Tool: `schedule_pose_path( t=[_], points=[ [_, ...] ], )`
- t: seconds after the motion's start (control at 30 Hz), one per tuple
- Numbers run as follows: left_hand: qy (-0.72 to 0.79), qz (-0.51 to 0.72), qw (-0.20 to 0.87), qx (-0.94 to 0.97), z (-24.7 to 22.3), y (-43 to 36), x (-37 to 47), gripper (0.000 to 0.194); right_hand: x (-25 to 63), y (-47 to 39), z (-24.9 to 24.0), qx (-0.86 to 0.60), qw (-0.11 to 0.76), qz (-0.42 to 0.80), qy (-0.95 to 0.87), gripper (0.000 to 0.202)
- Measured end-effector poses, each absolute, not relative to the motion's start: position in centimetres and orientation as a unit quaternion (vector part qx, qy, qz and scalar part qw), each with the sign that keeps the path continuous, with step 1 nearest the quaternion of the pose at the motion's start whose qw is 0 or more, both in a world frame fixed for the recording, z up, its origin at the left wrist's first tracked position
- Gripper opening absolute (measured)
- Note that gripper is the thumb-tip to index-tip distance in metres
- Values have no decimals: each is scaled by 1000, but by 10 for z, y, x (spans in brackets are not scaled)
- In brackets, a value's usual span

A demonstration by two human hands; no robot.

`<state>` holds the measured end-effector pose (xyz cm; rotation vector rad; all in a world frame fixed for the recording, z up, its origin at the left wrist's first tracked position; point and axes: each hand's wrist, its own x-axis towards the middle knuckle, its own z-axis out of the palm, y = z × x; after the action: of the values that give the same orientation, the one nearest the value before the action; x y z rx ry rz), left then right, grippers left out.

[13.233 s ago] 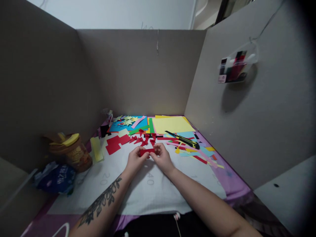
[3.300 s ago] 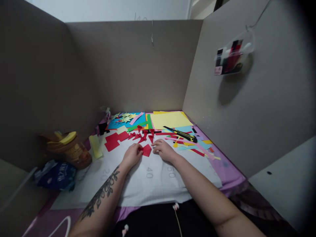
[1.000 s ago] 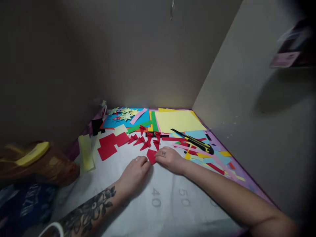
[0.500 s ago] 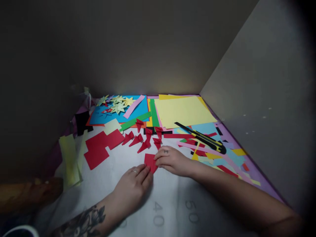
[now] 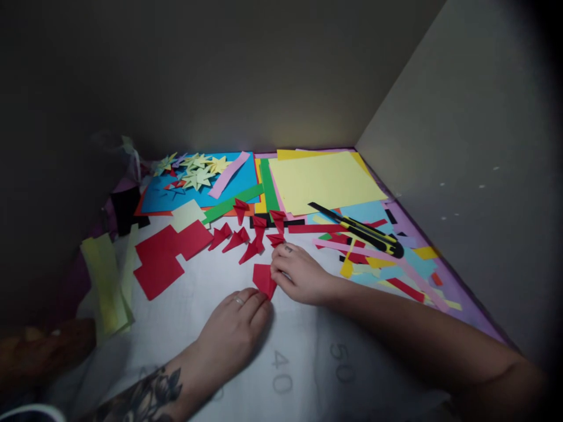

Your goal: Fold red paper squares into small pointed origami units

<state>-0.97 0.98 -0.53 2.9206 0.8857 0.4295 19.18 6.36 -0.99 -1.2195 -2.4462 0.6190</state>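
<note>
A small piece of red paper (image 5: 263,278) lies on the white sheet with a fold along its right side. My left hand (image 5: 237,322), with a ring on one finger, keeps its fingertips closed on the lower corner of the paper. At the right edge, my right hand (image 5: 302,273) pinches the paper between thumb and fingers, which cover part of that edge. Just beyond my hands are several folded red paper pieces (image 5: 237,239). Left of them lie flat red paper squares (image 5: 159,275) and a pale square (image 5: 188,214).
A box cutter (image 5: 360,233) lies on paper scraps (image 5: 391,272) at the right. Yellow sheets (image 5: 328,181) and a blue sheet (image 5: 153,199) with paper stars (image 5: 199,176) sit against the wall. Pale yellow strips (image 5: 105,281) are at the left, near a brown blurred object (image 5: 53,351).
My right fingers have curled into a tighter pinch at the paper's right edge, and a fold shows there. My left hand stays at the lower corner. The camera view has shifted slightly.
</note>
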Motion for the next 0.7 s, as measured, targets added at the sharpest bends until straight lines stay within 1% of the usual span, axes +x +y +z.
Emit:
schedule_pose_path(
  t=[0.2,0.7],
  points=[
    [280,125,28,951,-6,11,-10,38,190,64,-9,-428,171,228,-858,13],
    [290,130,46,947,-9,11,-9,30,187,63,-9,-461,159,220,-845,9]
  ],
)
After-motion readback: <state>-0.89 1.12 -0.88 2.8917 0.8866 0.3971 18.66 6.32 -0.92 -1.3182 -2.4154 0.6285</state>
